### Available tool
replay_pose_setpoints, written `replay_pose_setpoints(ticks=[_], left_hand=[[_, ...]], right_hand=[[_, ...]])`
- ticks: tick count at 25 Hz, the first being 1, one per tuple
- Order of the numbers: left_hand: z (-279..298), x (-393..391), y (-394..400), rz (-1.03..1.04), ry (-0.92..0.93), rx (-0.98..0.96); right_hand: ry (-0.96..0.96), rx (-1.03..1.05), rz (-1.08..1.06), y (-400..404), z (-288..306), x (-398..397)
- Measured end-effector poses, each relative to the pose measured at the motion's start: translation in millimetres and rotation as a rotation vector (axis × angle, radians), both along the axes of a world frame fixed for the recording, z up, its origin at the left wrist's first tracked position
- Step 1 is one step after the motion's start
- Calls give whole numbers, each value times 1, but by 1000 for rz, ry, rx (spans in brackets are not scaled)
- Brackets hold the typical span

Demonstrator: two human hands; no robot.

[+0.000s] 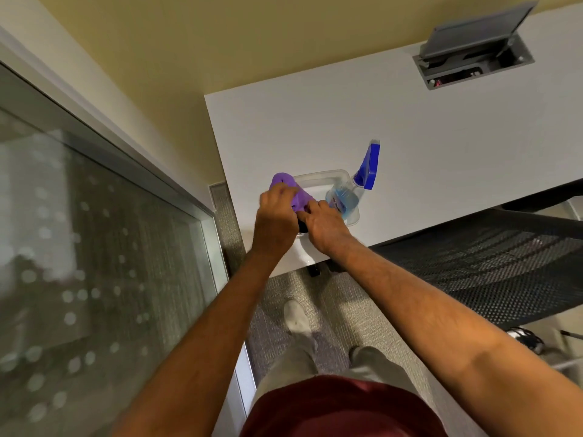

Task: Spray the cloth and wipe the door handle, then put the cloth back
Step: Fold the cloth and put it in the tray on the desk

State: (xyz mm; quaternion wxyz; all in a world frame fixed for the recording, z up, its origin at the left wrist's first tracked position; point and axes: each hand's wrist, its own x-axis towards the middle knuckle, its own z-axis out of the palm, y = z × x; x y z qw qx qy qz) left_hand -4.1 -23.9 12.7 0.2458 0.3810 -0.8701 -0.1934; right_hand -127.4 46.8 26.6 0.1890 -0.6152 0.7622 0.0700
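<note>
A purple cloth [295, 192] is bunched over the near-left corner of a clear plastic tray [325, 178] on the white table [410, 137]. My left hand [277, 216] grips the cloth from the left. From the right, my right hand [325, 228] pinches the cloth's lower edge, and something dark shows between the two hands. A spray bottle [347, 198] with blue liquid and a blue trigger head [369, 165] stands in the tray's right side, just beyond my right hand. No door handle is in view.
A frosted glass panel with a metal frame [104, 247] fills the left side. A black mesh chair [489, 263] sits under the table at right. A grey cable box with raised lid [473, 55] is set into the tabletop at the far right. Carpet lies below.
</note>
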Motion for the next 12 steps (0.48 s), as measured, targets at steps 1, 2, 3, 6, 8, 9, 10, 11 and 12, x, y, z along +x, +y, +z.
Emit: replay_pose_setpoints(ticks=[1, 2, 3, 6, 8, 9, 10, 11, 12], left_hand=[[-10, 2, -4, -116, -103, -95], [-18, 5, -8, -169, -188, -114], [-21, 7, -8, -192, -258, -95], [-17, 10, -8, -272, -419, -61], [-7, 4, -6, -297, -573, 96], [-2, 1, -6, -293, -670, 174], [2, -2, -5, -288, -756, 222], [6, -4, -5, -288, -809, 236], [8, -8, -5, -296, -837, 234]], right_hand=[[-10, 32, 12, 0, -1, -1], [-28, 68, 16, 0, -1, -3], [-53, 94, 9, 1, -1, -4], [-156, 103, -48, 4, -1, -6], [-205, 103, -83, 8, -2, -7], [-221, 110, -93, 10, -2, -8], [-233, 118, -97, 12, -1, -9], [-244, 123, -98, 13, 0, -10], [-253, 127, -101, 14, 0, -11]])
